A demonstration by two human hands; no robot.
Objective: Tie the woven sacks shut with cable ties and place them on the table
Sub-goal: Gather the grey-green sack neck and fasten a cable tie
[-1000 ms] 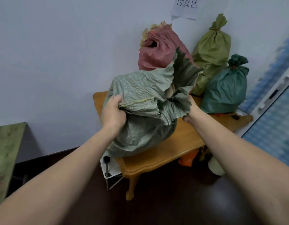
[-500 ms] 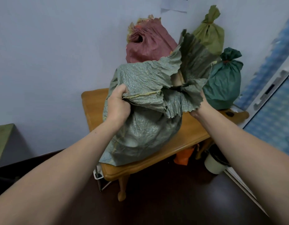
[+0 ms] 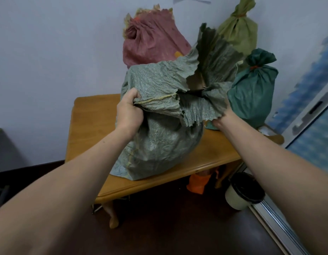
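A full grey-green woven sack [image 3: 159,140] sits on the wooden table [image 3: 89,126], its mouth open and flared, with something brown showing inside. My left hand [image 3: 129,113] grips the folded rim on the sack's left side. My right hand [image 3: 223,118] holds the rim on the right, its fingers mostly hidden under the fabric. No cable tie is visible on this sack.
Behind it on the table stand a red sack [image 3: 152,41], an olive sack [image 3: 238,28] and a dark green sack [image 3: 253,89]; the last two have tied necks. An orange bag [image 3: 198,183] and a lidded cup [image 3: 242,192] sit on the dark floor by the table legs.
The sack has settled further onto the table, toward the other sacks. Both hands keep the same hold on its rim, and the view has come closer.
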